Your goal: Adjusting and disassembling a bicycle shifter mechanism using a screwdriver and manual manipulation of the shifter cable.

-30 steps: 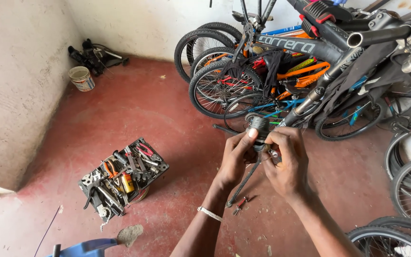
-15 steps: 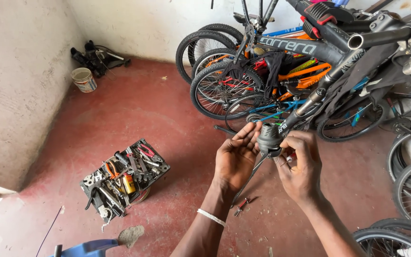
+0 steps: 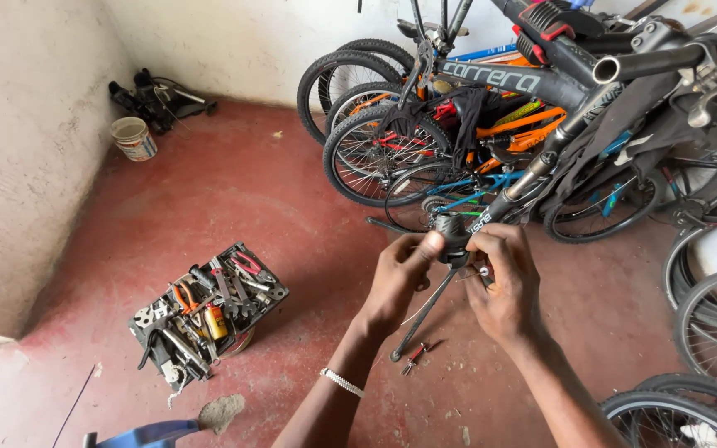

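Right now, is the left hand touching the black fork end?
Touching. The head view shows the left hand with its fingertips pressed on the black fork end, no gap visible; the right hand is beside it.

Two hands, the left hand [image 3: 398, 278] and the right hand [image 3: 504, 282], are in the middle of the frame. One white bucket [image 3: 134, 138] sits in the upper left. One open toolbox [image 3: 207, 316] full of tools sits in the lower left. One silver bracelet [image 3: 341, 382] is near the bottom. Many bikes [image 3: 491, 116] crowd the right side, too tangled to count
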